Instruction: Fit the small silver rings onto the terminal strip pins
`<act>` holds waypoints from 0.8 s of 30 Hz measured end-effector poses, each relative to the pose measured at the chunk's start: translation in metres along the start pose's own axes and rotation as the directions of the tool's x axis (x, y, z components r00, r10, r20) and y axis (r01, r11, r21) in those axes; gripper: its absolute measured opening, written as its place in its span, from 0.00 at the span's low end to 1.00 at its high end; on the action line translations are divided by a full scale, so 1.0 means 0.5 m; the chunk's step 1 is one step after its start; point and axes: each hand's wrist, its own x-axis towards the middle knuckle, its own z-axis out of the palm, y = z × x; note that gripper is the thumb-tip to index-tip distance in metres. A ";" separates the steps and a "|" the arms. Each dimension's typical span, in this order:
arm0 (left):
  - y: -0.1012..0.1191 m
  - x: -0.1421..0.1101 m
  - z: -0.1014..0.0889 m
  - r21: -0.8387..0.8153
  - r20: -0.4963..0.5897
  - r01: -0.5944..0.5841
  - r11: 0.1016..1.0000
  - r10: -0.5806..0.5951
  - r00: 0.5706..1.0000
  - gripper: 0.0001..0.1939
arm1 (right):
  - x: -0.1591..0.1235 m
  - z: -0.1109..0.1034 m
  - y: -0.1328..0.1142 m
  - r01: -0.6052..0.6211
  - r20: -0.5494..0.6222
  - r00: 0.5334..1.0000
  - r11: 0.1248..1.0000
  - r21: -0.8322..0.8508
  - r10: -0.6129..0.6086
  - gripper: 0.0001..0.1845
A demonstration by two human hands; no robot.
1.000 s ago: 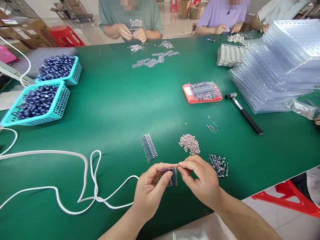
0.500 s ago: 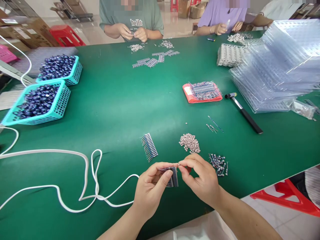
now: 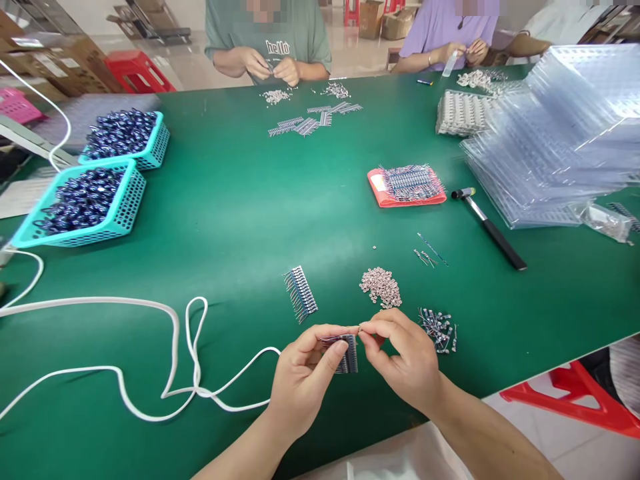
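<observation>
Between the thumb and fingers of my left hand [image 3: 305,373] is a strip of small circuit boards [image 3: 350,353] with thin wires, partly covered by the thumb. My right hand [image 3: 405,360] pinches at the strip's upper right corner, its fingertips meeting my left fingertip; what they hold is too small to make out. Just beyond my hands lies a pile of small round parts [image 3: 381,287]. A second circuit board strip [image 3: 301,293] with wires rests to the left of that pile. Loose little wired boards [image 3: 438,328] are heaped beside my right hand.
White cable [image 3: 175,333] loops across the left side. Two turquoise baskets [image 3: 133,190] hold dark blue coiled pieces. A hammer [image 3: 493,230], a red bundle [image 3: 385,199] of wired strips and stacked clear trays [image 3: 545,147] lie right. Co-workers' hands [image 3: 273,67] are busy at the far edge.
The view has shifted slightly. My hands keep nearly the same pose. Across the table, the co-worker in purple has lowered a small clear bottle to the table edge.
</observation>
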 end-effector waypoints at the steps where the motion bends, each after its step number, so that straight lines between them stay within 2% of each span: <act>1: -0.001 0.000 0.000 0.011 0.002 -0.009 1.000 0.009 1.000 0.06 | 0.000 0.000 0.000 0.002 -0.002 1.000 1.000 -0.003 -0.002 0.10; 5: -0.006 -0.004 -0.002 0.074 0.030 -0.065 0.995 0.063 0.998 0.08 | 0.001 -0.001 -0.002 -0.002 -0.005 1.000 1.000 -0.009 0.002 0.10; 11: -0.013 -0.009 -0.005 0.175 0.085 -0.219 0.960 0.207 0.975 0.12 | 0.001 -0.004 -0.004 0.025 -0.020 0.999 0.999 -0.024 -0.026 0.11; 16: -0.014 -0.009 -0.005 0.200 0.093 -0.263 0.944 0.249 0.964 0.15 | -0.001 -0.005 -0.002 0.048 0.003 0.999 0.998 -0.040 -0.048 0.11; 24: -0.010 -0.011 -0.004 0.270 0.162 -0.455 0.849 0.425 0.890 0.21 | -0.003 -0.006 -0.005 0.021 -0.005 1.000 1.000 0.016 -0.021 0.11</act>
